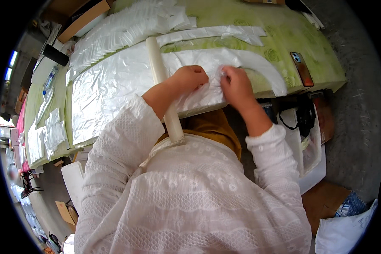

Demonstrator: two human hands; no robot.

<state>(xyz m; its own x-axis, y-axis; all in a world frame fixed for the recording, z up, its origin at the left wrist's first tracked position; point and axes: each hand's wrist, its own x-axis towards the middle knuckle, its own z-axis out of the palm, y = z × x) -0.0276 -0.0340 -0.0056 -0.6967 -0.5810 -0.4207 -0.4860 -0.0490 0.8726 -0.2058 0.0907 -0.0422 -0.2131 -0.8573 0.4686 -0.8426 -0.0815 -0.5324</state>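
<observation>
A thin white plastic film (110, 84) lies crinkled over the table in front of me. My left hand (189, 79) is closed, its curled fingers gripping the film near the table's front edge. Just to the right, my right hand (238, 86) pinches the film between thumb and fingers. The part between the two hands is bunched and slightly lifted. A long cream tube (155, 61) runs under my left forearm from the table to my waist. Right of my hands, a folded strip of white plastic (264, 70) curves toward the front edge.
Green patterned cloth (283, 34) covers the table. Many flat clear packets (127, 31) overlap at the back left, near a cardboard box (82, 21). A phone (302, 70) lies at the right edge. Below stands a white bin (292, 135) with a black strap (305, 116).
</observation>
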